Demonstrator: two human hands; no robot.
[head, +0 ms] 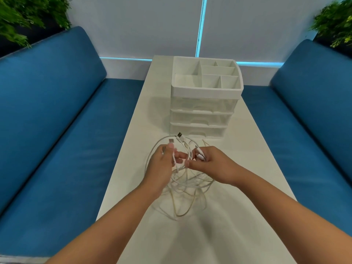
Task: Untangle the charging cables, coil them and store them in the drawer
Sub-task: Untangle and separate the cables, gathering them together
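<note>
Head view looks down on a long white table (247,168) between two blue cushioned benches (57,130). Both hands are raised just above it with a tangle of thin white charging cables (182,189) between them, its loops drooping onto the tabletop. Left hand (162,164) pinches one strand near a USB plug (171,141); right hand (211,164) has its fingers curled round other plug ends. Just beyond stands a white plastic three-drawer organiser (203,111), drawers closed, with an open compartment tray on top.
</note>
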